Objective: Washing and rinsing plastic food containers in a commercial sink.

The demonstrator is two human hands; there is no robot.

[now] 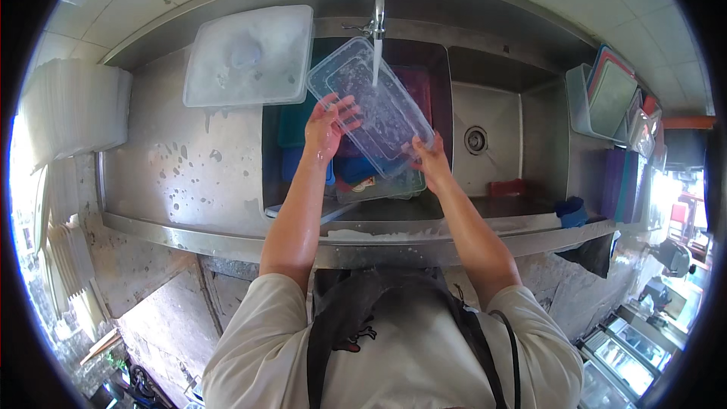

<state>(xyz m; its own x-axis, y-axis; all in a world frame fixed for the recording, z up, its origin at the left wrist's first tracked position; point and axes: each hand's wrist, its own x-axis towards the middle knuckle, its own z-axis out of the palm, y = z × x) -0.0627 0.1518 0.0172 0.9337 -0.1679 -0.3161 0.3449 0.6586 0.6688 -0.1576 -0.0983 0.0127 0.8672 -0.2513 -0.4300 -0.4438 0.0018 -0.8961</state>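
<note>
A clear plastic lid or shallow tray [369, 105] is held tilted above the left basin of a steel sink, and water from the faucet [379, 14] runs onto it. My left hand [329, 125] touches its left edge, the fingers spread and partly seen through the plastic. At its lower right corner, my right hand [427, 159] grips the rim with the thumb on top. Beneath it in the basin lie teal, blue and red plastic pieces and a clear container [386, 188], partly hidden.
On the left drainboard sits a large translucent plastic container [250, 57], near stacked white lids [79, 111]. The right basin [488, 108] holds a red block [507, 187]. Lids in a clear bin [579, 102], purple containers [619, 184] and a blue cloth [571, 212] are at right.
</note>
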